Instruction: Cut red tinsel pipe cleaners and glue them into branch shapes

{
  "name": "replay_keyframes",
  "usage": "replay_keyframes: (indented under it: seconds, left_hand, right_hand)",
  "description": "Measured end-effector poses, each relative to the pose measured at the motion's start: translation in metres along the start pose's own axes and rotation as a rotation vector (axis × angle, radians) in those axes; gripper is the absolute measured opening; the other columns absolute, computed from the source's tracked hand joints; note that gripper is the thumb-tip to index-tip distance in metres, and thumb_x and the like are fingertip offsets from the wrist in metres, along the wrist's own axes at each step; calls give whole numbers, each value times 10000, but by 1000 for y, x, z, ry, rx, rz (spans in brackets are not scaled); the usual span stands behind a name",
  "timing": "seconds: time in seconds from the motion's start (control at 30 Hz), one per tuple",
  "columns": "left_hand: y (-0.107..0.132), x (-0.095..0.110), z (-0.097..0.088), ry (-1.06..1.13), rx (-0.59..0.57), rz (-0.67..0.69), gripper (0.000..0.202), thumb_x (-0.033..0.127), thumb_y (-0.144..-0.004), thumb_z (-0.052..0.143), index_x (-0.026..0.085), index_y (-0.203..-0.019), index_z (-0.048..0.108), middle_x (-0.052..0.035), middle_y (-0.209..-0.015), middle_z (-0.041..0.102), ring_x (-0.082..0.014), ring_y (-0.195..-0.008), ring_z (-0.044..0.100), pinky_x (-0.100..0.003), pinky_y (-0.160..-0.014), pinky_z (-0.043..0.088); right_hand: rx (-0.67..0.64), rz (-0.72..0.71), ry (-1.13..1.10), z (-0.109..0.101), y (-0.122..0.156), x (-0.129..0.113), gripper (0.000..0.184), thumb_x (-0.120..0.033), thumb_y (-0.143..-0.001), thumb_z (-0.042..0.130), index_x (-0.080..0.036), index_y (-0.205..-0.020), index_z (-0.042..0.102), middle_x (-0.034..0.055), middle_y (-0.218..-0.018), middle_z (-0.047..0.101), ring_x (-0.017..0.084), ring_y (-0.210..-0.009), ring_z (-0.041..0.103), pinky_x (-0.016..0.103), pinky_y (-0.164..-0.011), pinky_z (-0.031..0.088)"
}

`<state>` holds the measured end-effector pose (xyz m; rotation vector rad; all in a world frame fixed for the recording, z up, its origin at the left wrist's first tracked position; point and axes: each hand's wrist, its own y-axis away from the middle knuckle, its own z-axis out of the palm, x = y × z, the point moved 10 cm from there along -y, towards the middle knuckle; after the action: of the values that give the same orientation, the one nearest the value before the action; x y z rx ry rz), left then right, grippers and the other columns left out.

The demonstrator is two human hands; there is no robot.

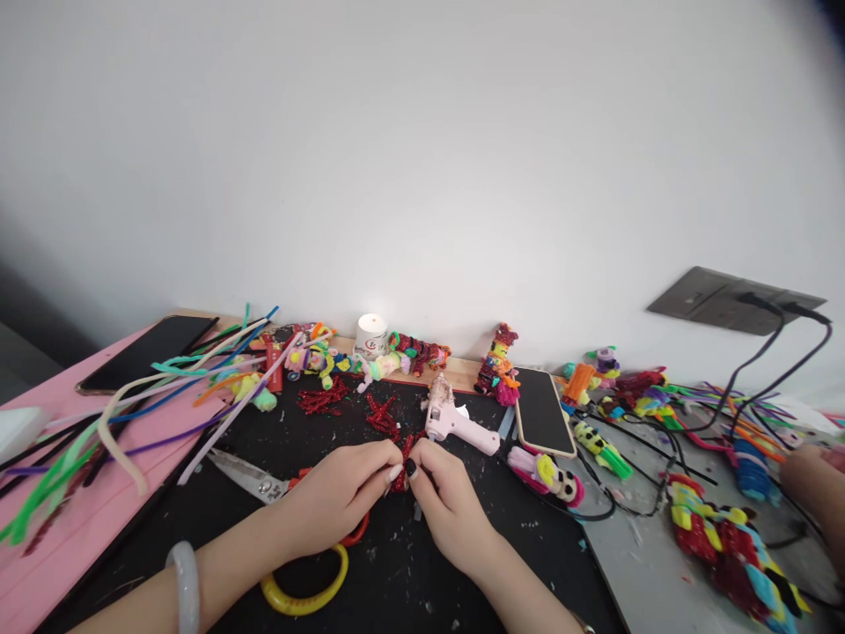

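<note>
My left hand (336, 497) and my right hand (449, 502) meet over a black mat (396, 581), fingertips pinched together on a small red glittery pipe-cleaner piece (404, 453). Most of that piece is hidden by my fingers. More red glittery pieces (383, 414) lie just beyond it on the mat. A pink glue gun (455, 423) lies right behind my right hand. Scissors with orange and yellow handles (264, 480) lie under my left wrist, which wears a pale bangle (183, 572).
Loose colourful pipe cleaners (132, 405) spread over a pink sheet on the left, beside a dark phone (149, 352). A lit candle (371, 335) and pipe-cleaner figures (498, 365) line the wall. A second phone (541, 409), cables and more figures (726, 546) lie right. Another person's hand (815, 480) shows at the right edge.
</note>
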<state>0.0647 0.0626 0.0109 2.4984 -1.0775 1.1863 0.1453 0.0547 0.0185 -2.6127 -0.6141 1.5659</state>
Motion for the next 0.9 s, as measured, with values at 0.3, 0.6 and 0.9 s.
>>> replay_keyframes:
  seconds: [0.3, 0.6, 0.9]
  left_hand:
    - [0, -1, 1, -2, -4, -3, 178, 215, -962, 335, 197, -864, 482, 24, -783, 528, -122, -707, 487, -223, -665, 351]
    - [0, -1, 1, -2, -3, -4, 181, 222, -963, 337, 198, -859, 483, 22, -786, 535, -122, -707, 491, -224, -659, 350]
    - [0, 1, -1, -2, 3, 8, 188, 213, -957, 332, 196, -857, 490, 12, -777, 538, -132, -701, 498, -232, -657, 358]
  right_hand:
    - [-13, 0, -11, 1, -1, 2, 218, -141, -914, 382, -193, -703, 398, -22, -701, 446, 121, -651, 416, 237, -608, 318]
    - [-15, -12, -13, 1, 0, -1, 219, -126, -907, 383, -194, -699, 391, -27, -697, 438, 118, -648, 412, 234, -605, 314]
    - [-15, -8, 3, 2, 0, -1, 221, -124, -904, 381, -195, -696, 391, -23, -698, 440, 122, -646, 417, 239, -603, 324]
